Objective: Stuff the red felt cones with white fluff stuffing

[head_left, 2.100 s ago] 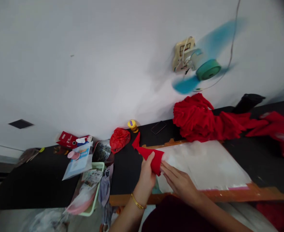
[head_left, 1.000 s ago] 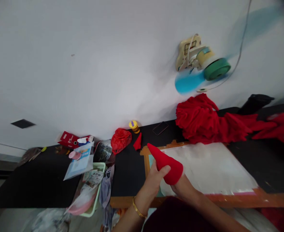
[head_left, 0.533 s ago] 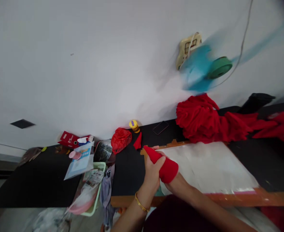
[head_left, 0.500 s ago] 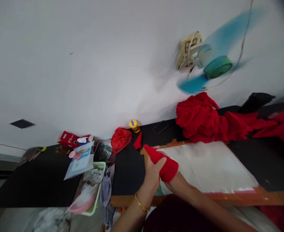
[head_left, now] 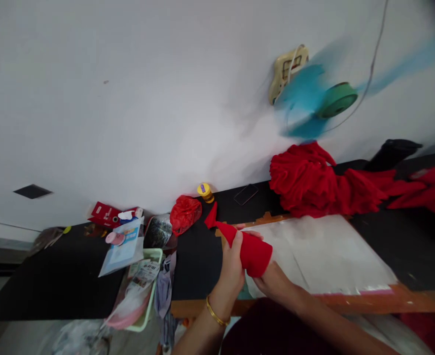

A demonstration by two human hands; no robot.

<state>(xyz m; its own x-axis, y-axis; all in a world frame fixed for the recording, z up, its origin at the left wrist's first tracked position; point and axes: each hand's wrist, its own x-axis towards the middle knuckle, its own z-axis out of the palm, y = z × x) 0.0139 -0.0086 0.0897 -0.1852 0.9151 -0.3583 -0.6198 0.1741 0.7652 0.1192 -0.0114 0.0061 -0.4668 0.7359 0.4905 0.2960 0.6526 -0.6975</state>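
A red cloth cone (head_left: pixel 255 254) is held between my two hands over the near side of the table, its narrow tip pointing up and left. My left hand (head_left: pixel 233 261), with a gold bangle on the wrist, wraps the cone's left side, thumb lying on the cloth. At the wide lower end, my right hand (head_left: pixel 271 280) holds the cone; the red cloth hides most of its fingers, and I cannot tell whether they are inside or behind it. Just beyond the tip lies a small red cloth piece (head_left: pixel 210 216). A white sheet (head_left: pixel 313 251) covers the tabletop to the right.
Gathered red cloth (head_left: pixel 302 180) is heaped at the back right, below a spinning blue fan (head_left: pixel 313 103). Along the wall are a phone (head_left: pixel 246 195), a yellow-lidded jar (head_left: pixel 205 192) and a red plastic bag (head_left: pixel 185 214). A green basket (head_left: pixel 149 310) sits left.
My left thumb has moved up and left along the cone toward its tip. The cone has straightened and stretched slightly, its tip now further left. Fingertips show more beyond the cloth.
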